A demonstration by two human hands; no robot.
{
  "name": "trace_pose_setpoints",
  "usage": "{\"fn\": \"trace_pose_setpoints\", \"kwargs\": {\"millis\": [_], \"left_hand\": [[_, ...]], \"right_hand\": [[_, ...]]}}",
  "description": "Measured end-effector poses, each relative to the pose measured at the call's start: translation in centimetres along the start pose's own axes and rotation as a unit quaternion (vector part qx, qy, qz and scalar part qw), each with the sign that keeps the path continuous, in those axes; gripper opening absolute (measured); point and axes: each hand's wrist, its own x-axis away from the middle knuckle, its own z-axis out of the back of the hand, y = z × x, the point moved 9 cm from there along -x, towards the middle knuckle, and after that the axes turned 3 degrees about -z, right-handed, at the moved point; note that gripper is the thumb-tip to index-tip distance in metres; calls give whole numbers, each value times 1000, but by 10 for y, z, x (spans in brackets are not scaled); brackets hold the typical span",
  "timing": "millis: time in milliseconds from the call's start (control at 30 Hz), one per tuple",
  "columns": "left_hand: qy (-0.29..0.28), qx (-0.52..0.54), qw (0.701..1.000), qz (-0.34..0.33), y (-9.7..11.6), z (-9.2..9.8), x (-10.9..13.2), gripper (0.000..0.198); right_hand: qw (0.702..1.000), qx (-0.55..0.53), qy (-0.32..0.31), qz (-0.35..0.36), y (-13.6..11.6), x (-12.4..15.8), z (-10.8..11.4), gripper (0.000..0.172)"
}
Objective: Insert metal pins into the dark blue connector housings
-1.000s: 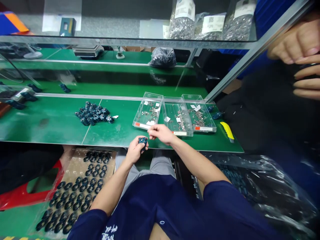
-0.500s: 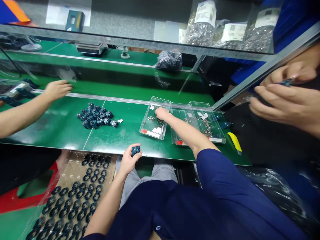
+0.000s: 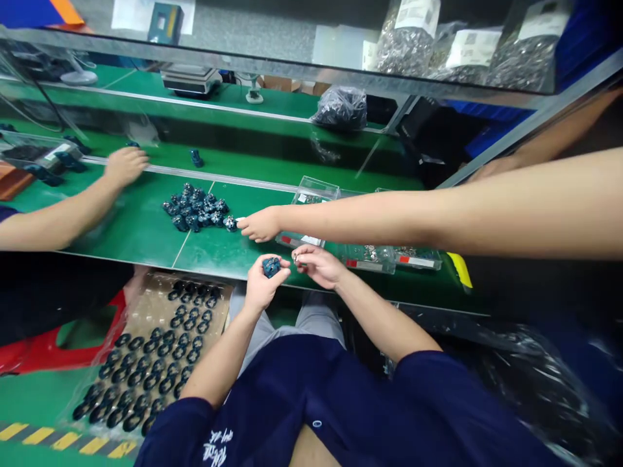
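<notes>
My left hand (image 3: 263, 280) is closed around a dark blue plastic part (image 3: 271, 266) with metal bits on its upper face, over the bench's front edge. Just to its right, my right hand (image 3: 318, 264) pinches a small metal piece (image 3: 296, 257), too small to name exactly. The two hands are close but apart. Behind them a pile of similar blue parts (image 3: 197, 209) lies on the green bench. Clear plastic trays (image 3: 372, 261) of small metal pieces stand to the right, partly covered by another person's arm.
A co-worker's arm (image 3: 389, 217) reaches across from the right, its hand at the pile's right end. Another person's hand (image 3: 127, 165) is at the left. A yellow cutter (image 3: 460, 269) lies at right. Black rings fill a sheet (image 3: 146, 311) below left. A metal-edged shelf (image 3: 272, 65) runs above.
My right hand has come back from the tray to beside my left hand, bringing a small metal piece. The co-worker on the right has stretched an arm across to the pile.
</notes>
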Motion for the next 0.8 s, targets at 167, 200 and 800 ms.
{"fn": "trace_pose_setpoints", "kwargs": {"millis": [167,200,800], "left_hand": [[2,35,999,12,-4,-13,22,48],[1,31,999,13,-4,-13,26,48],[-95,31,995,1,16,-22,33,48]], "right_hand": [[990,-48,-124,-45,44,53,-4,26],[990,-46,-131,-37,45,54,-3,27],[912,311,-92,253,-37,91,-1,14]]}}
